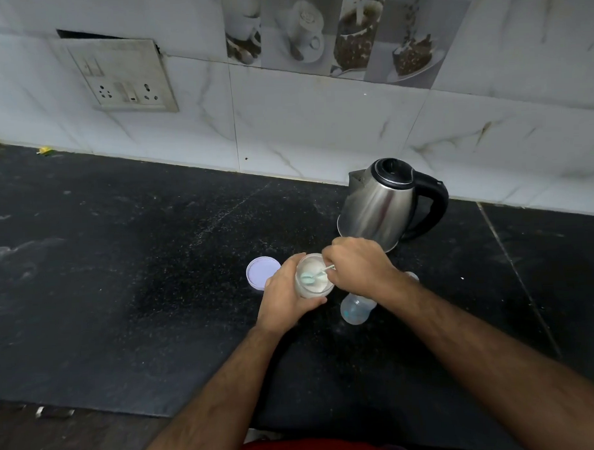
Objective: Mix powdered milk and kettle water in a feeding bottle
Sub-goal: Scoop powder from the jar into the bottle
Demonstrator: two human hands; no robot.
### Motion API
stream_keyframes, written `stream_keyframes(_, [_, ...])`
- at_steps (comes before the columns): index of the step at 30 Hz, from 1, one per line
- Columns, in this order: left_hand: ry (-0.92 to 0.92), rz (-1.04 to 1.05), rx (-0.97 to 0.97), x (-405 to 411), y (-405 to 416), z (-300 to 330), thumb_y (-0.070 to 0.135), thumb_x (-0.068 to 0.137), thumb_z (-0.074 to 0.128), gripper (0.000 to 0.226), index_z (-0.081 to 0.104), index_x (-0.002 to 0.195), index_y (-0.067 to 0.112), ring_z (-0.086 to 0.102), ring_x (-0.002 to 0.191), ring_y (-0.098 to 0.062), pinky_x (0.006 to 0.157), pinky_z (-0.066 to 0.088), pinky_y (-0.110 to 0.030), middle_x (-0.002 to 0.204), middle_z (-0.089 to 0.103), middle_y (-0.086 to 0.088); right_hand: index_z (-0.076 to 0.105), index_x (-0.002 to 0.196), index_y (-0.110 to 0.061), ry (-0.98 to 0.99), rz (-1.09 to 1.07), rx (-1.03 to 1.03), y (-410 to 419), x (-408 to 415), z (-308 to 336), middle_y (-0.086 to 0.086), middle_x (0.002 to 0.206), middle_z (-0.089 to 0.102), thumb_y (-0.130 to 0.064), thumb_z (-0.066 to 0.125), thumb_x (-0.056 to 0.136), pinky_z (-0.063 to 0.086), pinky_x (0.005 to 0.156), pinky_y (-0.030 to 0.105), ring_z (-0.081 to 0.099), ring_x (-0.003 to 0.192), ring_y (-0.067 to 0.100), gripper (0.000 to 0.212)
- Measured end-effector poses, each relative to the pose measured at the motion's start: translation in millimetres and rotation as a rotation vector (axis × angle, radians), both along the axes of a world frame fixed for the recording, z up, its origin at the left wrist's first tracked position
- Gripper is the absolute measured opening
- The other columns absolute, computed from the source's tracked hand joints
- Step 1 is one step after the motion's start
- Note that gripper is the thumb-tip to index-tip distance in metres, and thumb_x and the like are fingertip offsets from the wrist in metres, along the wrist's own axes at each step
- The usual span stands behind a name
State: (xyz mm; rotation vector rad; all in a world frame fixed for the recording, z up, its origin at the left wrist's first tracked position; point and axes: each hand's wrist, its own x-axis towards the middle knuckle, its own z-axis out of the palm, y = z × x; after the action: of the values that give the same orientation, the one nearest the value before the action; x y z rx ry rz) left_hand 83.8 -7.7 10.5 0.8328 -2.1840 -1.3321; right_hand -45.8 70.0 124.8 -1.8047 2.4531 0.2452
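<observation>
Your left hand [284, 297] grips the powder jar [312, 278] while your right hand [356, 265] pinches a pale green scoop [312, 275] inside it.

Jar mouth open, white powder showing — its lid [262, 272] lies just left. The feeding bottle [355, 308] sits just right of the jar, under your right wrist; the steel kettle [386, 206] stands beyond, near the tiled wall [319, 123], on the black counter [122, 264].

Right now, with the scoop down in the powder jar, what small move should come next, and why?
Probably lift the scoop out, loaded, toward the feeding bottle: the right hand pinches its handle, the left hand steadies the jar, and the bottle looks empty.
</observation>
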Motion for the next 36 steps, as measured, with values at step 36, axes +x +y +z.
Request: stream_keyframes(36, [0.014,0.015,0.042,6,2,1,0.031,0.064,0.09,0.075,0.049,0.126,0.04,0.059,0.105,0.01,0.081,0.046,-0.008,0.113,0.064,0.025,0.077,0.086,-0.022,-0.275,-0.41,-0.164,-13,16,-28,0.0,0.091,0.073,-0.016,0.06,0.086,0.054,0.069,0.033,0.068,0.087,0.023,0.018])
